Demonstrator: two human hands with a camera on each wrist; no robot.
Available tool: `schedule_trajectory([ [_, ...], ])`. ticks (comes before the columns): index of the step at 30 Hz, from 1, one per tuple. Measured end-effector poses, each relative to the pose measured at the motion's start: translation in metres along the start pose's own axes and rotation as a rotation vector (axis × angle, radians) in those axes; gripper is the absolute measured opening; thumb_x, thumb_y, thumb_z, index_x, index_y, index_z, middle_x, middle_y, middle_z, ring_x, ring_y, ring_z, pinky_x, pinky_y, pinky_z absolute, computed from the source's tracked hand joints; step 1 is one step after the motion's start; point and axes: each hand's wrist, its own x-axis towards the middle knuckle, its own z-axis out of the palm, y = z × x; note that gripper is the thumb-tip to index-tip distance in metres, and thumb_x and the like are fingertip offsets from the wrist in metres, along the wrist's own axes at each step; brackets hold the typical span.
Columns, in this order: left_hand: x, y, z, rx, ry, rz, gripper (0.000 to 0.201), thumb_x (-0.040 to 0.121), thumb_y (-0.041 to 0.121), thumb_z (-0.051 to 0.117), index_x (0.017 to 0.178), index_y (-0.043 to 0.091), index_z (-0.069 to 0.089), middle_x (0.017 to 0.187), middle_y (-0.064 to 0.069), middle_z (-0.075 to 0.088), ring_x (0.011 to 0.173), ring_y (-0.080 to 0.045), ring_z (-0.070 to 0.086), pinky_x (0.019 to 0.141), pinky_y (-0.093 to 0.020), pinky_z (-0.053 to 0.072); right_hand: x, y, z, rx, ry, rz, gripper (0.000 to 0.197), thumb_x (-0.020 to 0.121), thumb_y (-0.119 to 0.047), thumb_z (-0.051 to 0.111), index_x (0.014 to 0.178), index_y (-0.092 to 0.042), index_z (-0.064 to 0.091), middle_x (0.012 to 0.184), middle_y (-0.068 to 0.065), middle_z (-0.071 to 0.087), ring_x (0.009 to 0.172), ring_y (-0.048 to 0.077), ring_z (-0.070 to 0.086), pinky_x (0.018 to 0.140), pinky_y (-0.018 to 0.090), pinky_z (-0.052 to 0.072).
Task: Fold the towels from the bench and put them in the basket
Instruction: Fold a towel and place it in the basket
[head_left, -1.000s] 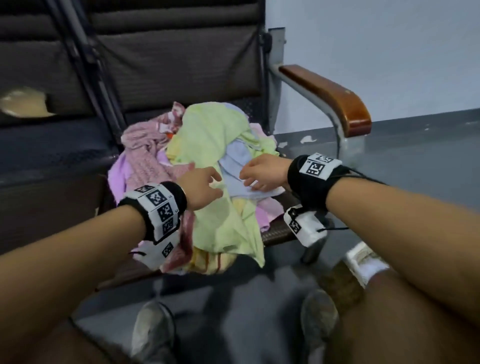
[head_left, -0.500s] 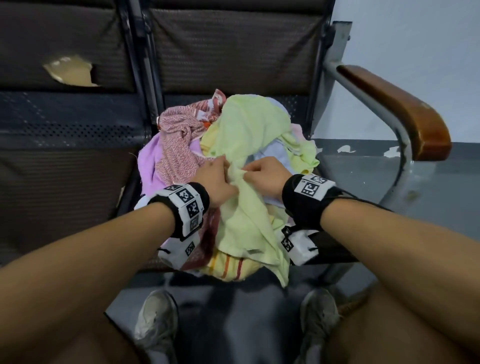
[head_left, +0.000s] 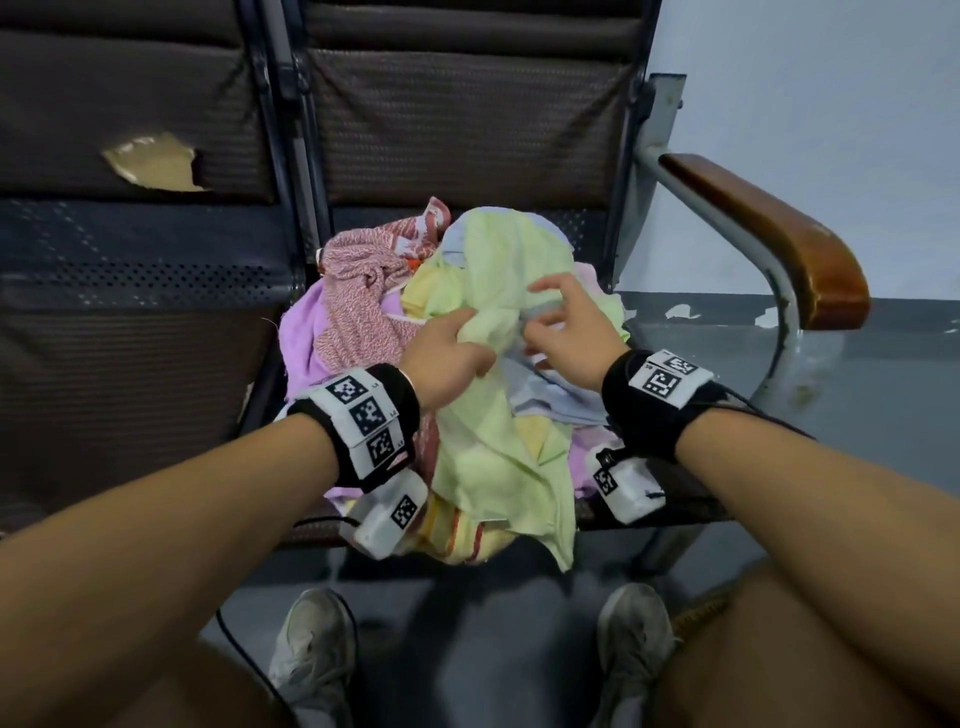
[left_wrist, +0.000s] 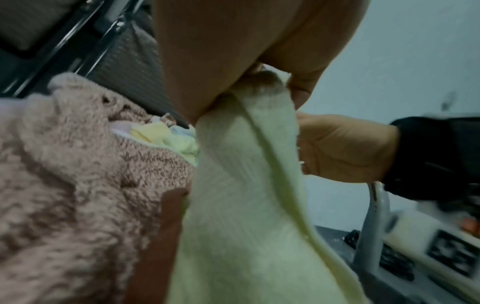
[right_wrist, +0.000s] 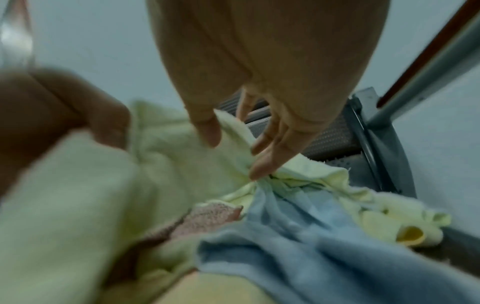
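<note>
A heap of towels lies on the bench seat (head_left: 670, 499). On top is a light green towel (head_left: 498, 447), draped over the seat's front edge. My left hand (head_left: 467, 332) grips a bunched fold of it near the heap's middle; the left wrist view shows the left hand (left_wrist: 272, 86) pinching the green towel (left_wrist: 246, 205). My right hand (head_left: 545, 312) hovers just right of it, fingers spread and touching the cloth. In the right wrist view my right hand (right_wrist: 233, 152) has straight fingers against a raised flap of the green towel (right_wrist: 166, 164). No basket is in view.
Under the green one lie a pale blue towel (head_left: 550, 395), a mottled pink towel (head_left: 358, 306), a lilac towel (head_left: 301, 338) and a striped yellow one (head_left: 457, 535). A wooden armrest (head_left: 769, 239) stands to the right. My shoes (head_left: 311, 654) rest on the grey floor below.
My left hand has closed on the green towel and lifted a fold. My right hand has let go of the cloth, spread its fingers and shifted up and right.
</note>
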Motion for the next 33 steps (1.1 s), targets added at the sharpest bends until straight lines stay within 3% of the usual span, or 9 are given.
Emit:
schedule_trajectory([
  [2,-0.009,0.001,-0.008,0.049,-0.090,0.028,0.041,0.053,0.011,0.053,0.085,0.030,0.071,0.080,0.002,0.070,0.074,-0.017,0.063,0.068,-0.033,0.052,0.006,0.008,0.000,-0.434,-0.141,-0.119,0.055,0.087,-0.021,0.067,0.136,-0.032,0.047,0.116,0.012,0.056,0.103,0.025,0.057,0.092,0.036,0.049],
  [4,-0.015,0.001,-0.017,0.099,-0.133,0.048,0.037,0.052,0.010,0.051,0.078,0.028,0.072,0.070,0.010,0.067,0.063,-0.007,0.060,0.057,-0.021,0.047,0.010,0.014,0.004,-0.706,-0.208,-0.145,0.033,0.087,-0.017,0.064,0.119,-0.022,0.063,0.116,0.014,0.059,0.116,0.031,0.051,0.096,0.040,0.044],
  [8,-0.014,0.001,-0.036,0.260,-0.046,0.024,0.025,0.065,0.035,0.060,0.085,0.022,0.068,0.078,0.009,0.067,0.071,-0.010,0.063,0.062,-0.024,0.049,0.012,0.012,0.001,-0.585,0.008,-0.100,0.021,0.087,-0.012,0.061,0.103,-0.018,0.072,0.102,0.006,0.073,0.097,0.029,0.064,0.083,0.035,0.051],
  [11,-0.001,-0.009,-0.052,0.365,0.023,-0.082,0.057,0.079,0.070,0.060,0.091,0.016,0.073,0.087,0.001,0.072,0.082,-0.019,0.066,0.075,-0.033,0.051,0.011,0.007,-0.003,-0.517,0.119,-0.145,0.018,0.085,-0.026,0.071,0.101,-0.019,0.067,0.086,0.002,0.068,0.081,0.021,0.061,0.072,0.030,0.045],
  [15,0.016,-0.024,-0.066,0.622,0.100,-0.017,0.020,0.082,0.040,0.074,0.084,0.024,0.061,0.084,0.002,0.066,0.084,-0.024,0.062,0.071,-0.034,0.049,0.005,-0.002,-0.011,-0.443,0.084,-0.202,0.030,0.080,-0.035,0.079,0.098,-0.021,0.059,0.064,-0.005,0.051,0.058,0.011,0.045,0.057,0.026,0.037],
  [18,0.025,-0.027,-0.071,0.678,0.208,0.010,0.033,0.081,0.025,0.070,0.072,0.026,0.039,0.071,0.005,0.050,0.076,-0.025,0.051,0.055,-0.032,0.029,0.003,-0.006,-0.023,-0.489,0.101,-0.262,0.015,0.086,-0.032,0.073,0.090,-0.021,0.065,0.069,-0.002,0.057,0.066,0.012,0.050,0.065,0.028,0.038],
  [24,0.034,-0.014,-0.058,0.451,0.232,0.066,0.024,0.090,0.040,0.065,0.076,0.024,0.053,0.072,0.003,0.062,0.063,-0.021,0.061,0.056,-0.029,0.044,-0.011,-0.015,-0.028,-0.455,0.113,-0.353,0.035,0.103,-0.028,0.049,0.069,-0.018,0.049,0.064,-0.004,0.046,0.067,0.017,0.043,0.065,0.032,0.031],
  [29,0.041,0.001,-0.052,0.164,0.313,-0.033,0.033,0.096,0.017,0.038,0.103,0.000,0.065,0.104,-0.023,0.069,0.100,-0.039,0.065,0.091,-0.046,0.054,-0.028,-0.017,-0.014,-0.360,-0.162,-0.355,0.025,0.100,-0.020,0.052,0.123,-0.026,0.045,0.060,-0.002,0.046,0.051,0.011,0.042,0.055,0.020,0.034],
  [33,0.041,0.018,-0.050,-0.217,0.395,-0.057,0.036,0.096,0.011,0.035,0.125,0.009,0.057,0.115,-0.018,0.066,0.100,-0.036,0.068,0.081,-0.048,0.060,-0.029,-0.015,-0.001,-0.579,-0.376,-0.386,0.035,0.094,-0.007,0.046,0.119,-0.030,0.052,0.082,-0.002,0.059,0.068,0.005,0.054,0.068,0.027,0.045],
])
